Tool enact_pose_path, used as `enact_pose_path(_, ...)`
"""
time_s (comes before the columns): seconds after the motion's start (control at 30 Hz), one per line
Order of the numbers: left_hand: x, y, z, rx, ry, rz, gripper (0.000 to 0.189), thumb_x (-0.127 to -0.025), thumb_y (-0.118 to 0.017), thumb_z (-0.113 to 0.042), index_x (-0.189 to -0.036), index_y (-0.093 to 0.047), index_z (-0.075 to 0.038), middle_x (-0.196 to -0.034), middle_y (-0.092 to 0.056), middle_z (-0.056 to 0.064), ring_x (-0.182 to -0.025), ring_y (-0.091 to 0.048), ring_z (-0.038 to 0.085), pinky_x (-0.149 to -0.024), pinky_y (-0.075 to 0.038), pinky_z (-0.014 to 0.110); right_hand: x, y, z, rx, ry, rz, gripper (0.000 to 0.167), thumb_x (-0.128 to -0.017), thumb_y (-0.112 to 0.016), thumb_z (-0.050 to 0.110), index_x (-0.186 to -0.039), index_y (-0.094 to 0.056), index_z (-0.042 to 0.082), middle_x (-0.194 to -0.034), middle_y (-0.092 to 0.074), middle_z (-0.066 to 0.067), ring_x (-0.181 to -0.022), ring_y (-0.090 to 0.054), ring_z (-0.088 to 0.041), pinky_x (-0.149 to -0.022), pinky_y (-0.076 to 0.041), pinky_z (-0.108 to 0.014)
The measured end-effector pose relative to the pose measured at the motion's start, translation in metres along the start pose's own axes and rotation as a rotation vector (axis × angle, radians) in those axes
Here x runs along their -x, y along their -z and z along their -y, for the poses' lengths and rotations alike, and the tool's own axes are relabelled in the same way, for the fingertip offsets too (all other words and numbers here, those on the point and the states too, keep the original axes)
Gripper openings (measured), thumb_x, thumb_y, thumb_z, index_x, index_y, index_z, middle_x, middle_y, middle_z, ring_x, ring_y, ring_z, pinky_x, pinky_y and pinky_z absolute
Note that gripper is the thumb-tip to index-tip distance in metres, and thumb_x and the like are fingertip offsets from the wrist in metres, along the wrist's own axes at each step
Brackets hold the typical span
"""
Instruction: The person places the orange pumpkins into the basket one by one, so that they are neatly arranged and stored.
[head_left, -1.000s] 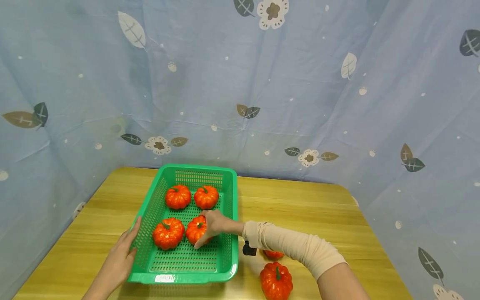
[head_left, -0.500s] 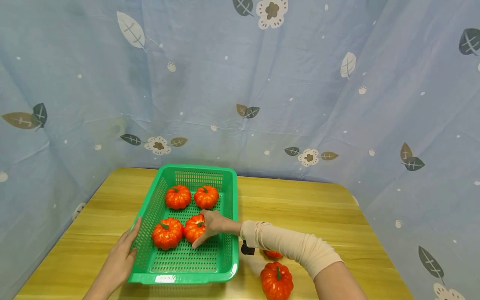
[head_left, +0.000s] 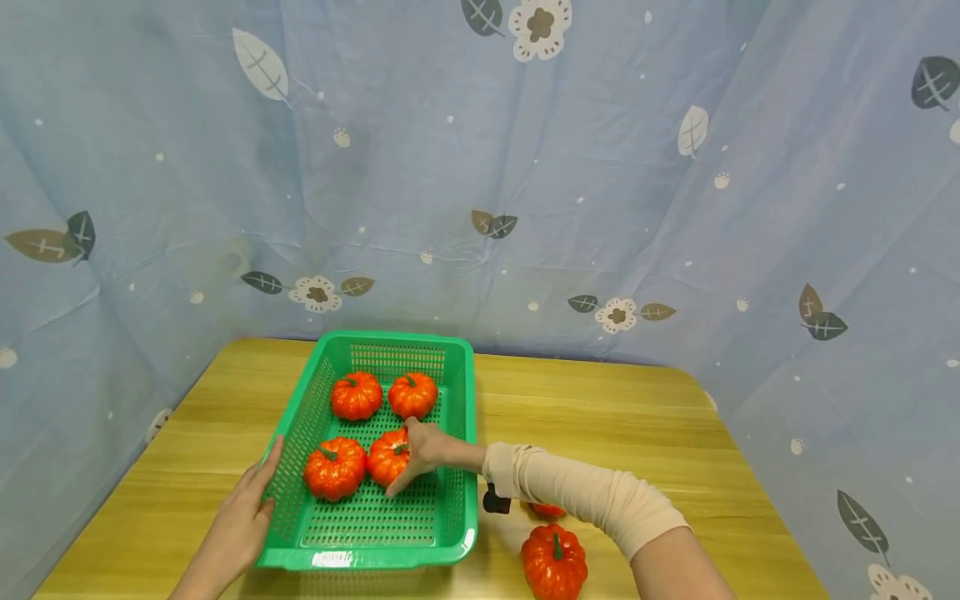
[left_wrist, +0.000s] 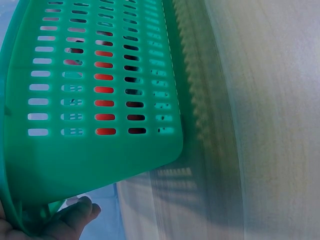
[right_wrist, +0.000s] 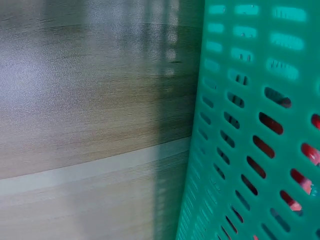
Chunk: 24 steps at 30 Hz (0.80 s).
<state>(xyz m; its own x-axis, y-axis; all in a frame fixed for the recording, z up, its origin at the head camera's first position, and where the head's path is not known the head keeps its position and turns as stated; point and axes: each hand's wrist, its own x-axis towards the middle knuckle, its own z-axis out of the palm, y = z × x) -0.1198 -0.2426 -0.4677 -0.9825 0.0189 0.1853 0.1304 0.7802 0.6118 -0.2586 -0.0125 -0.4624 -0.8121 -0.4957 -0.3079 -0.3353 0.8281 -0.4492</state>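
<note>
A green plastic basket (head_left: 382, 557) with slotted walls stands on the table, several small orange-red pumpkins inside it. My left hand (head_left: 236, 521) holds the basket's left rim; in the left wrist view its fingers (left_wrist: 72, 220) show at the rim's corner. Reaching over the right wall, my right hand (head_left: 426, 450) grips the front right pumpkin (head_left: 384, 460), thumb and fingers spread round it. That pumpkin touches the front left pumpkin (head_left: 335, 469). Behind them sit a back left pumpkin (head_left: 356, 396) and a back right pumpkin (head_left: 413, 395). The right wrist view shows no hand, only the basket wall (right_wrist: 260, 120).
Right of the basket, one pumpkin (head_left: 554, 562) lies near the front of the wooden table (head_left: 600, 408). Another pumpkin (head_left: 547, 510) is mostly hidden under my right forearm. A blue patterned curtain (head_left: 420, 167) hangs behind the table.
The right hand has shifted the front right pumpkin slightly left, against the front left one, and then stayed put. My left hand keeps its place on the rim.
</note>
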Motion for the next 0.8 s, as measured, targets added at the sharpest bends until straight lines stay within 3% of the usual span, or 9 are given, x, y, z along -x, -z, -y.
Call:
enact_pose_path(0.27, -0.003, -0.005, 0.001, 0.002, -0.012, 0.016, 0.084, -0.084, -0.048, 0.016, -0.153, -0.006, -0.004, -0.136, -0.029, 0.043, -0.117, -0.033, 0.065, -0.090, -0.033, 0.074, 0.010, 0.009, -0.005, -0.086, 0.012, -0.007, 0.097, -0.061, -0.091, 0.036, -0.137, -0.040, 0.004, -0.122, -0.057, -0.012, -0.107, -0.057, -0.020, -0.086, -0.052, -0.027)
enact_pose_path(0.47, -0.006, -0.006, 0.002, 0.008, -0.023, 0.012, 0.085, -0.083, -0.048, 0.015, -0.153, -0.005, -0.004, -0.136, -0.028, 0.044, -0.115, -0.033, 0.066, -0.089, -0.032, 0.075, 0.025, 0.046, -0.015, -0.142, 0.075, -0.013, 0.102, -0.068, -0.085, 0.042, -0.146, -0.032, 0.002, -0.146, -0.042, -0.013, -0.130, -0.045, -0.027, -0.100, -0.046, -0.036)
enact_pose_path(0.67, -0.004, -0.005, 0.006, 0.011, -0.047, -0.014, 0.087, -0.081, -0.050, 0.018, -0.153, -0.007, -0.004, -0.134, -0.030, 0.043, -0.113, -0.035, 0.066, -0.087, -0.032, 0.076, 0.054, 0.091, -0.046, -0.469, 0.223, 0.073, 0.090, -0.079, -0.079, 0.025, -0.149, -0.027, 0.005, -0.153, -0.031, -0.009, -0.141, -0.028, -0.024, -0.112, -0.032, -0.035)
enact_pose_path(0.8, -0.005, -0.002, 0.008, 0.009, -0.033, 0.018, 0.086, -0.082, -0.049, 0.017, -0.153, -0.004, -0.002, -0.134, -0.029, 0.043, -0.114, -0.034, 0.066, -0.088, -0.033, 0.075, 0.067, 0.104, -0.086, -0.709, 0.472, 0.163, 0.088, -0.082, -0.077, 0.017, -0.150, -0.023, 0.002, -0.156, -0.024, -0.014, -0.144, -0.021, -0.027, -0.116, -0.024, -0.034)
